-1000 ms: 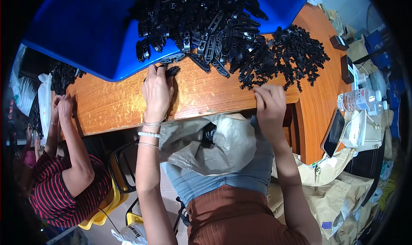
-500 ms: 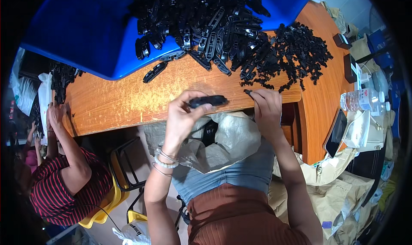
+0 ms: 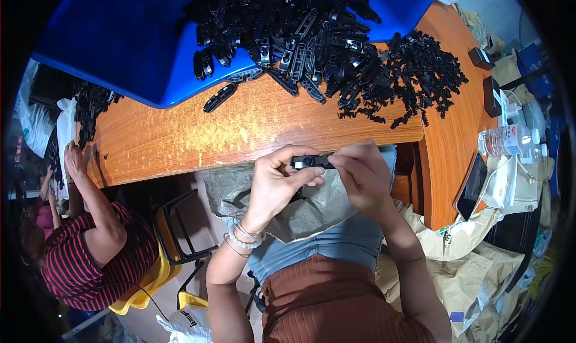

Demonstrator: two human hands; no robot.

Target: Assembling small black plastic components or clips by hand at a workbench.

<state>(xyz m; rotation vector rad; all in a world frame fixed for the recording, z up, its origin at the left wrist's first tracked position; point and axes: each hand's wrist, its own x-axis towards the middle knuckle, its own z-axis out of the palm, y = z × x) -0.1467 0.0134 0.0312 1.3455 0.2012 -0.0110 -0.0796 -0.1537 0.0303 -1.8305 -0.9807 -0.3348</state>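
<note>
A black plastic part (image 3: 311, 161) sits by the counter's (image 3: 234, 130) near edge, above a grey sack (image 3: 300, 220). The left grip (image 3: 273, 184) pinches it; the right grip (image 3: 365, 176) meets its right end, whether grasping I cannot tell. Beyond lies a blue bin (image 3: 120, 61).

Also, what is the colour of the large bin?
Blue: the bin shows best in the head view.

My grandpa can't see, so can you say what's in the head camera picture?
Someone's left hand holds a small black part while their right hand is at its right end, above a grey bag. Beyond them, more black parts heap up in a blue bin and onto a wooden table.
</note>
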